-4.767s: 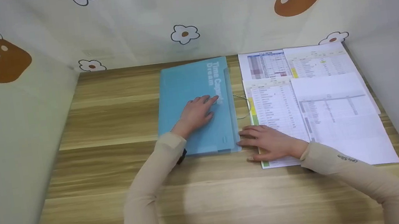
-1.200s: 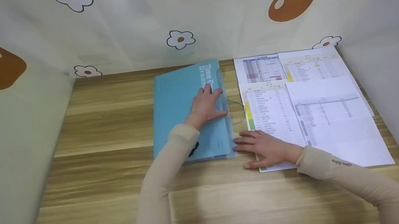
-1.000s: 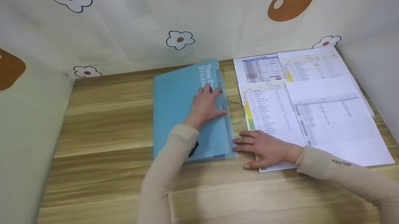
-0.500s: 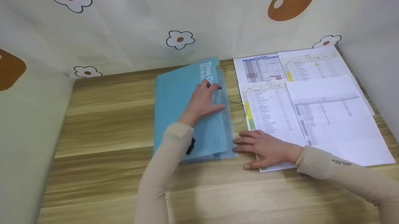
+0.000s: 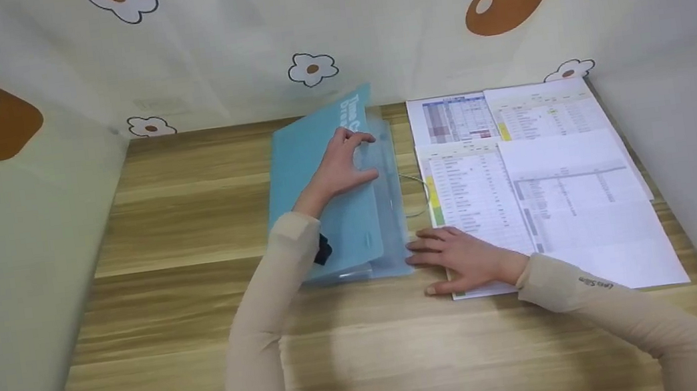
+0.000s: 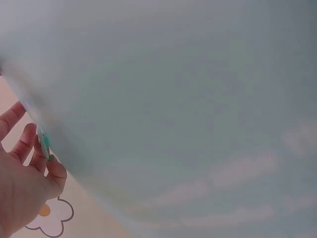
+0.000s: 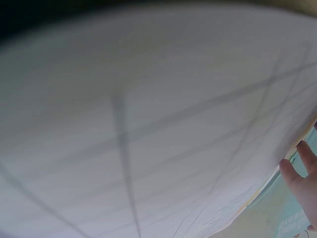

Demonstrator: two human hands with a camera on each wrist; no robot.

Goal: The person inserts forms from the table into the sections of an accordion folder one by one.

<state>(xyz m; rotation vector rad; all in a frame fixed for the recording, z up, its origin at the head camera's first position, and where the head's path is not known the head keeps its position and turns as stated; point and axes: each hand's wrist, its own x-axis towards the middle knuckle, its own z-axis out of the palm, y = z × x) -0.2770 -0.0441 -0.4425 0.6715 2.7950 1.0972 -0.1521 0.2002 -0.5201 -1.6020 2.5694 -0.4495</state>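
A light blue plastic file folder [image 5: 298,168] with white lettering lies at the middle of the table, its front cover partly raised along the right side. My left hand [image 5: 339,164] holds the cover near that edge; in the left wrist view the thumb and fingers bend around the edge of the cover [image 6: 173,124]. Translucent sheets [image 5: 392,217] show beneath the lifted cover. Palm down, my right hand [image 5: 468,257] spreads its fingers over the corner of the printed papers [image 5: 591,251], with fingertips right at the folder's lower right edge.
Several printed sheets overlap on the table's right side. A thin elastic loop [image 5: 417,193] sticks out from the folder's right edge. Patterned curtains [image 5: 202,53] enclose the back and sides of the wooden table [image 5: 177,225].
My left hand has moved up and left, raising the folder's cover on its right side, which exposes the translucent layers below. My right hand has stayed beside the folder's lower right corner.
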